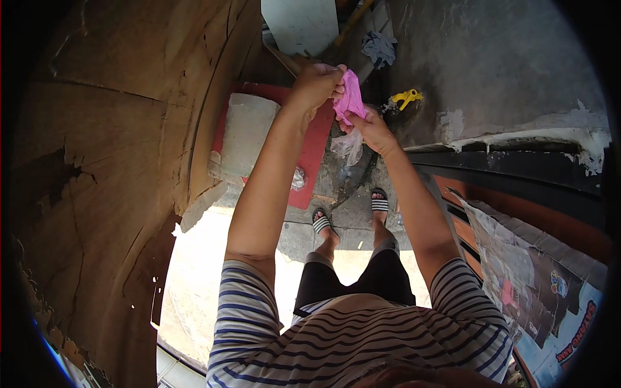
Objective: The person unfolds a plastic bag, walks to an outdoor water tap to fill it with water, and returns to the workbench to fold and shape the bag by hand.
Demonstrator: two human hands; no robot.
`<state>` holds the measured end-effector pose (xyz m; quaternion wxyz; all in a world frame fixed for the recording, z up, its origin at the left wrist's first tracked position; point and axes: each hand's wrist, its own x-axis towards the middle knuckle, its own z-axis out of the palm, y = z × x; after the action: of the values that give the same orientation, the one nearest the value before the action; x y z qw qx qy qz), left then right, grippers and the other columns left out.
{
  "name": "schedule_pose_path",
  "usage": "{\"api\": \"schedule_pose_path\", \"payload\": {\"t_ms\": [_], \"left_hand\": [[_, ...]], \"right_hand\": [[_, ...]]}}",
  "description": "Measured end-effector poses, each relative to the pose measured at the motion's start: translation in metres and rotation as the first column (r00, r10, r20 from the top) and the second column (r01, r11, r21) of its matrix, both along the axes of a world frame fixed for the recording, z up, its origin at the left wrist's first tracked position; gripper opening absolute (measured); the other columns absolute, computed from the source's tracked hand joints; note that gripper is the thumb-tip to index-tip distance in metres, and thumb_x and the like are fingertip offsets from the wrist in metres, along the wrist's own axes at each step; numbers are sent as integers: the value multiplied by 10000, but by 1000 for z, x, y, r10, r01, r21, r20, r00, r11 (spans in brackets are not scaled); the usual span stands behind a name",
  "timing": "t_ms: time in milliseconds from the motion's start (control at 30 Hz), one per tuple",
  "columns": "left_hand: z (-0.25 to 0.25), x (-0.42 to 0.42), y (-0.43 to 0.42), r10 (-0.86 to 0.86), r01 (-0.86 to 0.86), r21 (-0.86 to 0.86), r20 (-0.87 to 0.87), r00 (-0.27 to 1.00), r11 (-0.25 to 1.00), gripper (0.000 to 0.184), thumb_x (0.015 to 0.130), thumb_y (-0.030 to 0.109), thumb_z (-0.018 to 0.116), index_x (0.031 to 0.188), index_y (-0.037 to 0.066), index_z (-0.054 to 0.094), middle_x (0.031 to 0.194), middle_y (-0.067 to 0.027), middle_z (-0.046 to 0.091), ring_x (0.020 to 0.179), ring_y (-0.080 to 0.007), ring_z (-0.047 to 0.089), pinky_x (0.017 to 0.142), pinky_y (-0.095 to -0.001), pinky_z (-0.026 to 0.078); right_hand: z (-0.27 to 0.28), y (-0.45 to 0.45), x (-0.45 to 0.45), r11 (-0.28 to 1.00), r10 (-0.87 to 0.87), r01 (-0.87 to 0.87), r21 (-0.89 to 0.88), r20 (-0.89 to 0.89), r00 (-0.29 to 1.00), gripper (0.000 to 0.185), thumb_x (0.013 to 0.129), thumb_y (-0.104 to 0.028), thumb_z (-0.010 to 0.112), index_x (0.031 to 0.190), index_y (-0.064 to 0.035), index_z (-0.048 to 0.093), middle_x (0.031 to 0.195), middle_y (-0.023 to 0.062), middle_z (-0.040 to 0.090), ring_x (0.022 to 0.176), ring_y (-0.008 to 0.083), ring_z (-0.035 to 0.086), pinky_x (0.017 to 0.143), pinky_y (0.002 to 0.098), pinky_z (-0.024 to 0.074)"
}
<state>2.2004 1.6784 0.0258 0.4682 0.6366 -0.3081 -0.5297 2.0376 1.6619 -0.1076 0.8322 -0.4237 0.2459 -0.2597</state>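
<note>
A crumpled pink piece of thin material (350,97), cloth or plastic, is stretched between my two hands out in front of me. My left hand (318,85) pinches its upper left part with closed fingers. Lower down, my right hand (374,129) grips the bottom end of it. A clear plastic bag (349,148) shows just below my right hand; whether it hangs from the fingers or lies on the ground, I cannot tell.
A yellow tap (406,98) sticks out by the grey wall. A grey crumpled rag (379,48) lies farther back. To the left, a pale block (249,132) rests on a red board (315,161), beside a tall brown panel (123,129). Torn printed sheeting (524,271) is at right.
</note>
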Motion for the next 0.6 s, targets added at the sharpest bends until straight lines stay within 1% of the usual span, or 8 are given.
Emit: {"api": "schedule_pose_path", "payload": {"t_ms": [67,200,267,300,367,400,500,600], "left_hand": [[-4,-4,1,15,-15,-5,-13,1000,1000,255,949,261,651,877,16,635,774,-46,627,683,-131,616,675,-264,542],[-11,-13,6,27,-27,30,15,1000,999,239,954,243,644,894,12,635,784,-47,633,705,-128,619,708,-275,544],[-18,-16,6,28,-32,70,49,998,997,229,958,233,638,905,10,635,787,-46,635,713,-126,619,721,-279,542],[-31,-16,6,17,-17,34,11,1000,999,253,957,238,641,893,-7,631,773,-49,631,693,-123,609,680,-270,530],[-55,-18,7,-2,2,-1,-34,999,1000,278,957,242,644,881,-24,627,760,-53,628,674,-121,599,640,-261,518],[-64,-21,7,-19,19,1,-33,999,1000,275,958,238,643,884,-26,627,761,-51,629,680,-119,596,640,-262,509],[-93,-30,4,-80,80,63,-10,997,995,211,973,204,610,899,8,634,790,-42,636,723,-114,610,686,-265,514],[-122,-43,-5,-112,111,54,11,994,992,229,970,208,617,884,-4,632,775,-42,632,696,-108,594,654,-265,501]], "right_hand": [[-9,-2,-1,992,25,-35,-120,-83,996,162,971,-169,605,1102,-75,623,870,15,648,668,98,567,611,238,466],[-29,-2,0,993,-76,44,-109,-308,949,207,961,-142,592,1155,-72,606,879,25,664,662,108,600,625,243,493],[-41,-2,-2,984,-94,58,-169,-210,973,221,952,-119,584,1163,-56,608,971,62,675,857,128,636,791,257,506],[-45,0,-5,984,-100,65,-165,-214,972,221,952,-119,584,1163,-56,608,971,62,675,857,128,636,791,257,506],[-49,6,-12,926,-206,157,-344,-111,972,309,944,-93,591,1246,-42,553,1130,82,636,1021,139,601,909,283,479],[-43,10,-21,967,-173,175,-187,32,984,379,936,-40,591,1303,-21,500,1224,82,590,1130,138,549,979,294,443],[-50,9,-29,929,-280,289,-229,73,957,351,944,-44,592,1278,19,504,1150,66,629,1029,140,605,908,286,488],[-75,10,-37,874,-417,387,-293,-43,908,245,960,-71,586,1186,24,580,1095,69,647,922,129,635,824,249,499]]}}
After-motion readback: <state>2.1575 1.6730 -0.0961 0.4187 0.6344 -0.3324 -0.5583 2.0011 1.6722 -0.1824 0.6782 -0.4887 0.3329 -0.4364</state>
